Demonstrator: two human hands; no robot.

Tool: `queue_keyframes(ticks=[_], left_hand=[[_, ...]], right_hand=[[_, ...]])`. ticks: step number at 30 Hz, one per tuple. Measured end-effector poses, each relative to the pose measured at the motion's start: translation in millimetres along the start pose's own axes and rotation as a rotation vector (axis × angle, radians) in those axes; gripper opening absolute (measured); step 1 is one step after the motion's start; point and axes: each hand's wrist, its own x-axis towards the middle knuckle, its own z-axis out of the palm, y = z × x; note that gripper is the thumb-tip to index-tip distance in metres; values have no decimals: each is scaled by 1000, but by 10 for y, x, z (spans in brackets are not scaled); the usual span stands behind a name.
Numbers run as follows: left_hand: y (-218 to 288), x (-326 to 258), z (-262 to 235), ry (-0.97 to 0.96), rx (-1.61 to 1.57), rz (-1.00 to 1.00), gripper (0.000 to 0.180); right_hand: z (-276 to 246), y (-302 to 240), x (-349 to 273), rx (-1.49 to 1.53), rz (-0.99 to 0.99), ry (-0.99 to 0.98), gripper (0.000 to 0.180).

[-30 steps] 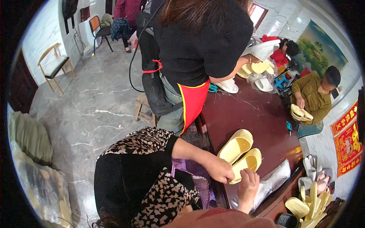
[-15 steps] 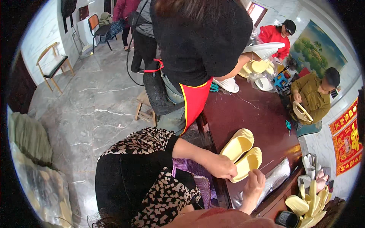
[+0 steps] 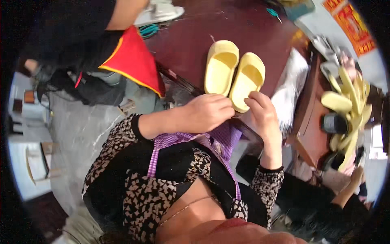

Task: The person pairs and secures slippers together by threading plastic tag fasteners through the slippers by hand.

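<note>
While the pair of yellow slippers (image 3: 233, 75) lies side by side on the dark red table (image 3: 191, 44), heels toward the person, both hands work at the heel ends. The left hand (image 3: 205, 114) sits just below the left slipper's heel, its fingers curled together and seemingly pinching something small at the right slipper's heel edge; what it grips cannot be made out. The right hand (image 3: 264, 116) rests against the right slipper's heel, fingers bent and loosely together, thumb near the rim.

To do this well, the two heels should probably be kept level and touching, so the pair stays matched. The right hand would best steady the slipper while the left does the fine pinching, since soft foam likely slides on a polished top.

Right of the slippers lies a clear plastic bag (image 3: 290, 87); beyond it, a heap of more yellow slippers (image 3: 349, 101). Left of the slippers stands another person in a red-edged apron (image 3: 130, 61).
</note>
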Motion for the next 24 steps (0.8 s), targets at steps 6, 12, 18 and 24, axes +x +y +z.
queue_keyframes(ticks=[6, 12, 18, 24], left_hand=[[-79, -162, 123, -73, -52, -116, 12], [-211, -193, 240, -149, -144, -155, 9], [-490, 91, 463, -161, -106, -223, 7], [-822, 385, 768, -81, 31, -419, 11]], right_hand=[[22, -98, -95, 71, 33, -71, 23], [85, 49, -106, 3, 58, -148, 23], [237, 387, 166, -61, 194, -216, 25], [193, 528, 343, -36, 194, -142, 31]])
